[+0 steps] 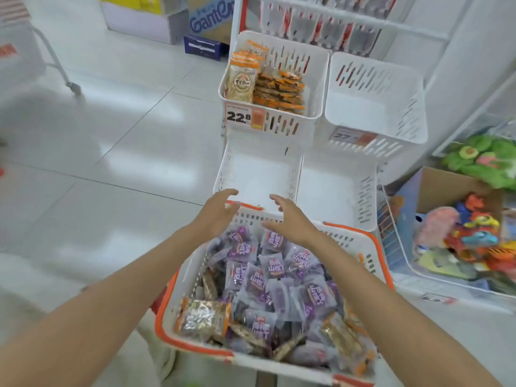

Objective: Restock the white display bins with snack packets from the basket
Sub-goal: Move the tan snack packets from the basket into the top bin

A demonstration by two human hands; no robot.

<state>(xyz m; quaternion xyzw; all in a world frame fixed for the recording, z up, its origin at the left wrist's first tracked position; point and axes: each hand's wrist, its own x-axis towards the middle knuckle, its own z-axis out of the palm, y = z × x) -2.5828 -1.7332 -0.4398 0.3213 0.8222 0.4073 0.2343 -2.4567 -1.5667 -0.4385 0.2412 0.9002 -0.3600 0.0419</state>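
A white basket with an orange rim (167, 297) sits low in front of me, full of purple snack packets (268, 275) and several gold ones (203, 317). My left hand (216, 212) and my right hand (290, 219) hover over the basket's far edge, fingers spread, holding nothing. Just beyond them is an empty white display bin (259, 174), with a second empty bin (335, 188) to its right. On the tier above, one bin (315, 79) holds orange packets (276, 90) and its neighbour (377, 104) is empty.
A price tag reading 22.8 (240, 116) hangs on the upper left bin. A cardboard box of colourful toys (460, 233) stands at the right. Cardboard cartons (209, 18) sit at the back on the white tiled floor (111, 135). A trolley leg (69, 85) is at far left.
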